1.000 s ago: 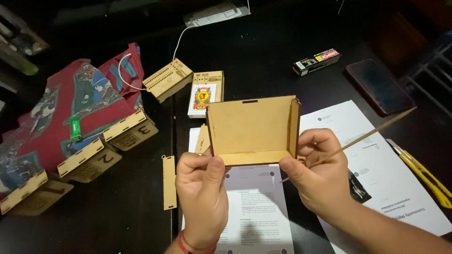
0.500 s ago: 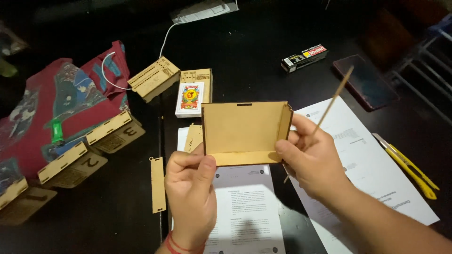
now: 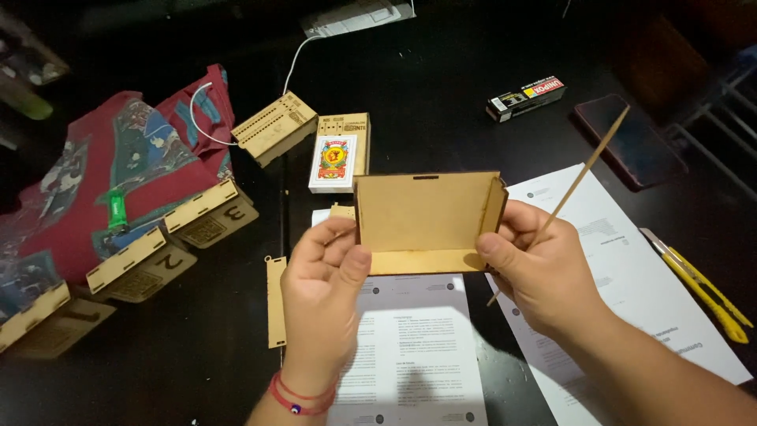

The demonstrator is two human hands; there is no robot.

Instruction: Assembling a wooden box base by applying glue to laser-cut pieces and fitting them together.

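I can't see the lower left corner of the half-built wooden box [image 3: 426, 217]; my left hand [image 3: 323, 288] covers it. My right hand [image 3: 536, 272] hides the thin stick's [image 3: 587, 170] middle. The yellow cutter [image 3: 698, 288] blurs near the edge.

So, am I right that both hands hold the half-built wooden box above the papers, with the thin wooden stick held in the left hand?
Not quite: the thin wooden stick is in the right hand, not the left hand. The head view shows it slanting up from the right fingers. Both hands do hold the half-built wooden box above the papers.
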